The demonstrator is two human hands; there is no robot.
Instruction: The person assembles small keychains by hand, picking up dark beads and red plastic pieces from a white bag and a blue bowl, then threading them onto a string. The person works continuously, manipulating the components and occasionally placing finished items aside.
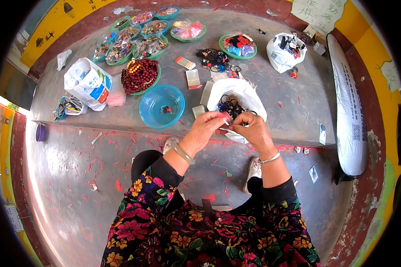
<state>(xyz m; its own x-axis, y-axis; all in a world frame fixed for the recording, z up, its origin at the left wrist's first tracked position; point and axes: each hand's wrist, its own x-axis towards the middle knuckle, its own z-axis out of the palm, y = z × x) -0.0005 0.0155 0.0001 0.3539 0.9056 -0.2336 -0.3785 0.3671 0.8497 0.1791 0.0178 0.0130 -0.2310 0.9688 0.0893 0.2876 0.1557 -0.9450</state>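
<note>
My left hand [207,127] and my right hand [251,129] meet in front of me, fingertips pinched together on a small thin pale piece [227,126] held between them. Just beyond the fingers sits an open white plastic bag [236,91] with dark looped items [231,107] inside. A blue bowl [161,106] with one small dark object in it stands to the left of my left hand. I wear a pale bangle on the left wrist and a silver one on the right.
On the raised concrete ledge [289,107] are a bowl of dark red beads [140,74], several green and teal dishes of small items [133,38], a green dish of coloured pieces [238,45], white bags [88,82] [286,52] and a long white sack [349,111]. Red scraps litter the floor.
</note>
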